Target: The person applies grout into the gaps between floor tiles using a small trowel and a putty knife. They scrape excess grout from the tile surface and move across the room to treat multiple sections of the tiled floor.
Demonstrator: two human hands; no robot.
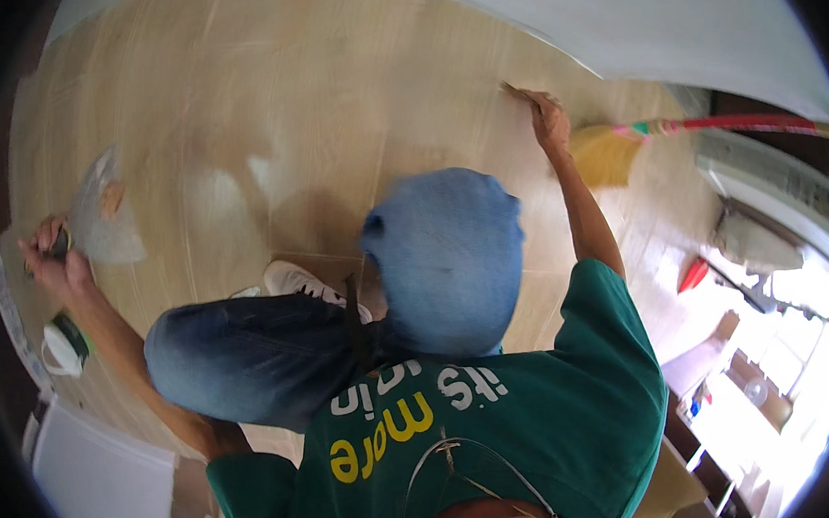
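At the far left, the fingers of my left hand are curled round a small dark, round thing whose kind I cannot make out. A clear plastic bag with something brown in it lies on the floor beside that hand. Out to the front right, my right hand pinches a thin, dark, flat-ended tool close to the floor. Most of this tool is hidden in the fingers, so its kind is unclear. A broom with straw-coloured bristles and a red handle lies just right of my right wrist.
Pale wood-look floor spreads in front of my bent knees. A white mug-like container with a dark green part stands near my left forearm. A white wall or panel borders the front right. A red object lies farther right.
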